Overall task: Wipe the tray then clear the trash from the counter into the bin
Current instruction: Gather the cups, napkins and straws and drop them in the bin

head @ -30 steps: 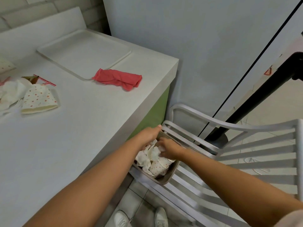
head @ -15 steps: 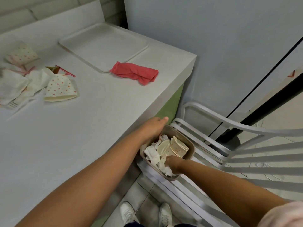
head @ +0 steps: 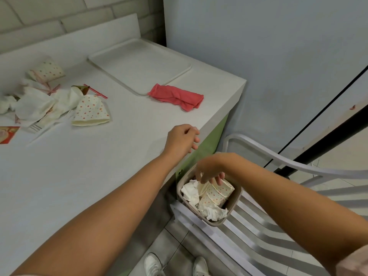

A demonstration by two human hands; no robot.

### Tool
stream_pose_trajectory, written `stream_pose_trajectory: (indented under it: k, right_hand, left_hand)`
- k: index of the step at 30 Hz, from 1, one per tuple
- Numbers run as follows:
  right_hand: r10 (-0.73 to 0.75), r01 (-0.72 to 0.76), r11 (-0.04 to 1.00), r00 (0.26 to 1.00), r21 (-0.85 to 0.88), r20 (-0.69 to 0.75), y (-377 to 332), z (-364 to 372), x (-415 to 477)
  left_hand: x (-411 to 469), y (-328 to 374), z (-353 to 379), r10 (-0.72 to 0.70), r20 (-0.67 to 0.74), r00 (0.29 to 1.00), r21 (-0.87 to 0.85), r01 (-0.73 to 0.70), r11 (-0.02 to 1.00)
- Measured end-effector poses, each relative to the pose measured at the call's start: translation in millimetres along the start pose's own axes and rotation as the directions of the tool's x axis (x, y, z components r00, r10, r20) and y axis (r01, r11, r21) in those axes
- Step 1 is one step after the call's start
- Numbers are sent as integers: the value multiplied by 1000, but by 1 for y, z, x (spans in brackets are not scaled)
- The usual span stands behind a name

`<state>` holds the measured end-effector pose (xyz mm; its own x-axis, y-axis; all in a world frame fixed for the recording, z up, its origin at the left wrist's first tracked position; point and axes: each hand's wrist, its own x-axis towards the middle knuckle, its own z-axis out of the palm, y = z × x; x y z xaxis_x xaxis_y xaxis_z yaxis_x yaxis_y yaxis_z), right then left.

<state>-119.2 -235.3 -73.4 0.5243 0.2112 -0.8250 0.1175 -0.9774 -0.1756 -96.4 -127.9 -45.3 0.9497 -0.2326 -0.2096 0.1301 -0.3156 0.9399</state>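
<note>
Well, the bin (head: 236, 204) perches on a chair (head: 258, 226) off the bench's (head: 99, 166) right edge, nearly full. Left hand (head: 182, 139) hangs loosely curled, empty. Right hand (head: 209, 170) touches the cups (head: 217, 194), grip unclear. Pressing harder could tip it, spilling everything.

A painted brick wall (head: 59, 18) in pale grey fills the upper left of the frame, with a white upstand (head: 83, 36) running along its foot. Below it a counter (head: 89, 176) with a white top spreads across the left half; its side, near the centre, is green. The upper right is a smooth, pale blue-grey wall (head: 258, 46), crossed at the right edge by a thin dark line (head: 318, 111) and, just below it, a thick dark bar (head: 326, 142), both slanting. A white slatted chair (head: 258, 246) occupies the lower right. The tiled floor (head: 175, 248) shows grey at bottom centre. The light is soft and even.
</note>
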Motion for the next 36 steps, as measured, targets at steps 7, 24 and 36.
stream_pose_trajectory:
  k: [7, 24, 36]
  right_hand:
    - [-69, 65, 997, 988, -30, -137, -42, -58, -34]
    - [-212, 270, 961, 604, -53, -768, -179, -129, 68]
    - [-212, 85, 975, 631, -205, -746, -227, -164, 109]
  left_hand:
    - [4, 8, -47, 81, -171, 982, 40, -75, 996]
    - [15, -38, -210, 51, -586, 809, 96, 6, 995]
    - [9, -60, -280, 22, -591, 807, 41, 3, 999]
